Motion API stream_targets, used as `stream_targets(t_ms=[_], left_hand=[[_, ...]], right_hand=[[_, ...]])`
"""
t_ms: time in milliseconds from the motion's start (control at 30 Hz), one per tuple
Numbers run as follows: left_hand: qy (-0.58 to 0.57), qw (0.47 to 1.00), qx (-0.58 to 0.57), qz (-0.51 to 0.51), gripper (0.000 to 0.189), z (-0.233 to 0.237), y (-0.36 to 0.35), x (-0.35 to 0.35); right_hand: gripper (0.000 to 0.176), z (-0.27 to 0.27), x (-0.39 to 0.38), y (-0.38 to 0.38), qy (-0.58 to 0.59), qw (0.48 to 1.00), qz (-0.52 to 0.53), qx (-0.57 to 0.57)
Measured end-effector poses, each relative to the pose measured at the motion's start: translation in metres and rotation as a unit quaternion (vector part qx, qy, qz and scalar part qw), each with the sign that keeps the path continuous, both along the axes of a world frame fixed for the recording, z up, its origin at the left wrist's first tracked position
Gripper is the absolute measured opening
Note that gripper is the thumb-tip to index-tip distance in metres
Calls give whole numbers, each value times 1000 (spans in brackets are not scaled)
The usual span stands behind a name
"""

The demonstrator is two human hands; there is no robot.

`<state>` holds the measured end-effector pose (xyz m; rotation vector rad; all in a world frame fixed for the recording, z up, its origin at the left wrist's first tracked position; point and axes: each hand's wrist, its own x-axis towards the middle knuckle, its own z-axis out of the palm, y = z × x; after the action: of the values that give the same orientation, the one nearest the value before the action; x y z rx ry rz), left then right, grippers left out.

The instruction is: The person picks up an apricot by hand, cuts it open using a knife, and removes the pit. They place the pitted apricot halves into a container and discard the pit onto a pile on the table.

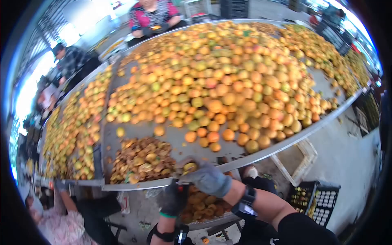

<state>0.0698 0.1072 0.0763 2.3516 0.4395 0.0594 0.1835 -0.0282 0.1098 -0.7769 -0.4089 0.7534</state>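
Head view, items as seen from beside the long metal table point(286, 143).

Item: one fruit point(190, 167), yellow-green and brownish, at the near edge of the table. Roundish and blurred; no clear long axis, and which way its stem end points cannot be told.

Item: right hand point(209, 179), grey glove, closed around the fruit, reaching in from the right with fingers pointing left across the table's edge.

Item: left hand point(174, 199), darker glove with green cuff, just below the table's near edge, fingers curled. Something small and partly red point(182, 188) shows at its fingers; too blurred to name.

Item: large spread of orange and yellow fruits point(228, 77), over most of the table.

Item: heap of brownish pieces point(143, 160), on the table's near side, left of the held fruit.

Item: container of brownish-orange pieces point(206, 207), below the table's near edge.

Item: pale frame point(309, 165) and two dark crates point(301, 198), on the floor right of the table's near side.

Persons: one in a pink-and-dark top point(157, 18), at the table's far edge; one in a pale patterned top point(65, 222), near its left end.
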Motion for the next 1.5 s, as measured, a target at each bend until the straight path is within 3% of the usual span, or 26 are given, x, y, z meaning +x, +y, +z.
stream_targets(t_ms=[33,100,167,267,333,433,467,500,533,600,633,700,733,767,800,833,900,933,1000,1133,1200,1300,1367,1400,1433,1500], left_hand=[[-1,1000,7,26,30,10,-4,-2],[-43,992,-109,-46,33,34,-14,6],[-26,996,-88,-22,34,38,-14,7],[24,998,-49,9,36,57,-17,11],[54,998,-27,30,37,54,-18,10],[12,999,36,39,36,29,-11,10],[-2,988,-151,37,33,32,-9,12],[-19,943,-332,32,30,37,-8,16],[-21,943,-330,33,30,45,-4,17],[93,824,-527,185,24,80,3,19],[91,824,-528,183,24,77,7,19],[-4,903,-397,165,22,56,16,15],[-15,924,-349,154,26,43,21,12],[-15,923,-352,156,26,45,17,9],[-15,974,-188,124,30,54,13,9],[-10,996,-17,89,33,62,8,6],[-18,995,-41,92,38,66,5,4],[-13,994,-45,97,38,65,5,3],[-7,993,-50,103,38,61,10,1],[-41,975,-169,136,35,51,19,0],[-70,962,-220,147,32,52,20,0],[-82,947,-276,144,25,66,23,1],[-94,855,-475,185,17,82,23,2],[-122,827,-513,197,13,78,24,4],[-130,828,-508,198,13,77,24,3],[-103,837,-504,188,11,78,31,2]], right_hand=[[34,2,3,1,98,994,47,-11],[33,10,8,-1,37,997,56,-38],[33,14,8,1,-24,997,51,-60],[30,6,2,4,202,977,32,57],[30,4,0,3,188,981,33,46],[29,15,4,5,170,984,42,35],[28,19,7,7,165,984,54,32],[28,22,9,9,162,985,56,34],[29,23,10,12,177,981,42,62],[31,25,15,13,189,977,28,90],[30,25,19,7,195,980,26,24],[32,23,24,-3,207,971,20,-115],[32,19,23,-3,208,970,20,-120],[32,12,23,-1,243,969,24,-45],[33,10,24,3,272,961,30,32],[33,13,20,7,273,961,33,30],[35,26,12,13,173,985,-20,-22],[35,27,11,13,172,985,-18,-24],[37,28,9,10,56,991,20,-117],[36,22,14,4,89,978,35,-186],[32,21,14,11,242,967,79,-1],[27,35,2,17,239,968,68,-17],[26,28,0,18,187,980,58,-43],[24,23,-1,18,133,988,45,-67],[24,17,-2,15,127,989,50,-61],[22,8,4,16,81,979,-1,-188]])
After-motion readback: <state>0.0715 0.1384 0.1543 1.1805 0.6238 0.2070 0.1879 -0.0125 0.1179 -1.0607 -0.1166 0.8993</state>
